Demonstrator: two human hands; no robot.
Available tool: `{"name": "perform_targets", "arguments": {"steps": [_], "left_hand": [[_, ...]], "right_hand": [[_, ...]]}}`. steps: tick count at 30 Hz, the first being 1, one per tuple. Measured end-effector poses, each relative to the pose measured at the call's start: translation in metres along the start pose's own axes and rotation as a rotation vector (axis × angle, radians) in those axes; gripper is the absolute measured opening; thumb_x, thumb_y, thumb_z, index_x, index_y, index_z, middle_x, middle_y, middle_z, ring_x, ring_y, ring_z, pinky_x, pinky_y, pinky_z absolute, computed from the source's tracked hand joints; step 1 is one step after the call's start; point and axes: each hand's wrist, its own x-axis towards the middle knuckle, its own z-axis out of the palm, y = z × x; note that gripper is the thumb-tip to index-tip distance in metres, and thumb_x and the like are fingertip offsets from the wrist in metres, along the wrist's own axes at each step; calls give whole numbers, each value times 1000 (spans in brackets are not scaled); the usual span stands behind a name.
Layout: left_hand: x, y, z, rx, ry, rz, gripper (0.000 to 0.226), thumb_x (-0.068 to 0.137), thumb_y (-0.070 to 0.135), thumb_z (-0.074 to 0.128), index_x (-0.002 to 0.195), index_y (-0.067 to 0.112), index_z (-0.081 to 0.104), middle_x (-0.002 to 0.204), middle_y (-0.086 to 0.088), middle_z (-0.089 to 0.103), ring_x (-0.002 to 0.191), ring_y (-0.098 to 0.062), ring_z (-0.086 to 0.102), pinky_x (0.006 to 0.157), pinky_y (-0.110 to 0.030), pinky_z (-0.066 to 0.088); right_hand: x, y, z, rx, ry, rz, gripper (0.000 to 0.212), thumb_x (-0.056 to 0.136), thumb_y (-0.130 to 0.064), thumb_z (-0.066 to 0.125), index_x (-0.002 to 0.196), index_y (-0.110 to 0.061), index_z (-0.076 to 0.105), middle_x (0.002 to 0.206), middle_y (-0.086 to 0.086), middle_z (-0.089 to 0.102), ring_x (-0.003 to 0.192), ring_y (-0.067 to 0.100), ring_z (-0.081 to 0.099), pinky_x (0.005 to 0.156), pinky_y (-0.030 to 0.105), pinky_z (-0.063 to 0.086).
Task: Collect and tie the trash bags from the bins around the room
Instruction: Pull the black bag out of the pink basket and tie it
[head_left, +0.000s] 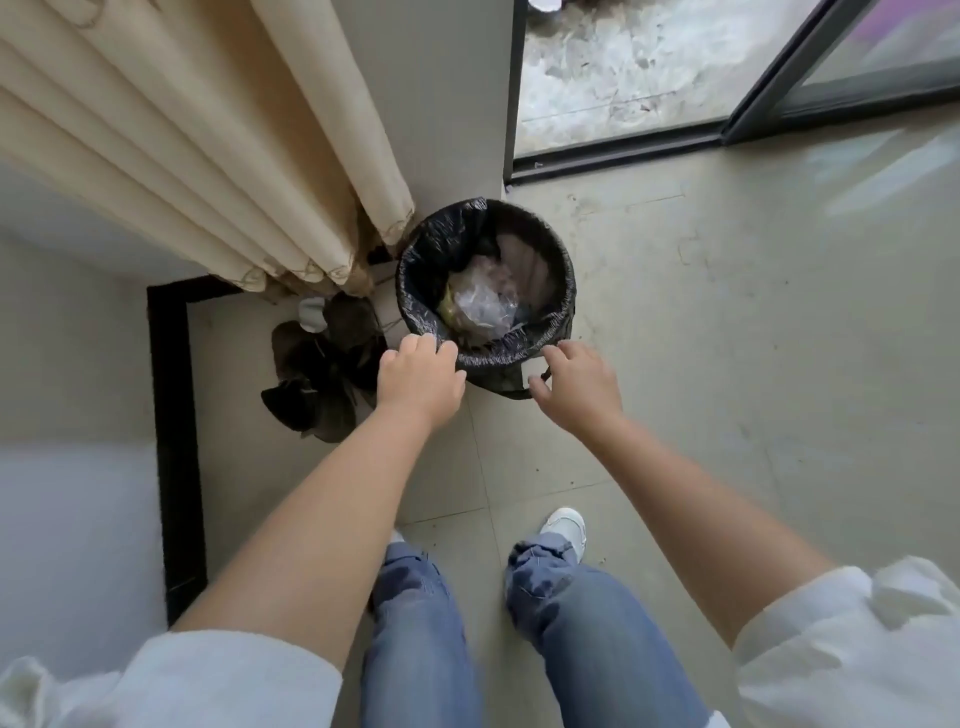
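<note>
Left hand (418, 382) and right hand (575, 385) reach forward, fingers curled.
</note>
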Motion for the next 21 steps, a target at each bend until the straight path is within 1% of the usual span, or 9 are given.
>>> {"name": "perform_targets", "arguments": {"steps": [2, 4, 6, 8, 10, 13, 17, 19, 21], "left_hand": [[38, -6, 46, -7, 8, 32, 39, 96, 31, 37, 127, 9, 46, 134, -9, 47, 128, -28, 39, 98, -39, 37], [73, -16, 90, -57, 80, 93, 40, 93, 30, 41, 123, 6, 54, 130, -12, 54, 124, -29, 47, 95, -40, 41], [105, -30, 122, -150, 209, 261, 43, 82, 31, 43, 100, 3, 69, 104, -15, 70, 99, -32, 67, 80, -41, 54], [137, -45, 145, -94, 329, 442, 45, 74, 35, 41, 85, 5, 74, 84, -10, 75, 76, -27, 73, 65, -38, 58], [163, -57, 154, -8, 320, 602, 51, 76, 41, 38, 90, 6, 74, 87, -8, 75, 78, -25, 72, 67, -36, 58], [186, -65, 160, -64, 266, 705, 67, 76, 53, 28, 102, 8, 71, 98, -9, 73, 92, -26, 68, 79, -37, 56], [193, -68, 170, -184, 334, 743, 57, 77, 54, 40, 90, 10, 75, 85, -5, 74, 83, -23, 70, 70, -35, 55], [195, -68, 166, -263, 272, 696, 49, 78, 52, 50, 92, 12, 74, 89, -2, 72, 89, -20, 66, 77, -35, 53], [199, -68, 161, -336, 175, 643, 33, 84, 39, 60, 93, 10, 74, 85, -1, 67, 86, -17, 61, 85, -38, 50]], "right_hand": [[36, 4, 42, -13, 35, -64, 44, 90, -29, 48, 129, -9, 48, 135, 9, 49, 129, 27, 38, 103, 36, 31], [71, 5, 79, -12, 73, -142, 51, 88, -31, 54, 133, -9, 46, 134, 10, 51, 128, 29, 40, 103, 38, 32], [103, 5, 108, -79, 65, -242, 59, 85, -37, 57, 137, -13, 41, 136, 8, 50, 128, 29, 39, 103, 39, 30], [132, 10, 129, -205, 38, -340, 62, 84, -44, 56, 138, -18, 39, 134, 5, 49, 127, 26, 39, 103, 38, 29], [156, 17, 143, -220, 49, -451, 58, 83, -41, 60, 133, -16, 47, 125, 8, 54, 120, 27, 47, 97, 37, 36], [174, 25, 157, -106, 137, -592, 42, 77, -29, 69, 114, -9, 64, 105, 13, 64, 99, 30, 61, 78, 36, 48], [174, 33, 160, 48, 217, -672, 29, 65, -25, 69, 83, -2, 75, 77, 12, 69, 69, 26, 67, 60, 31, 52], [172, 31, 159, 86, 195, -647, 28, 66, -24, 70, 80, -1, 76, 74, 13, 70, 65, 22, 66, 61, 22, 47], [171, 27, 154, 121, 165, -601, 25, 70, -22, 69, 77, 1, 76, 72, 15, 69, 64, 16, 59, 65, 14, 42]]}}
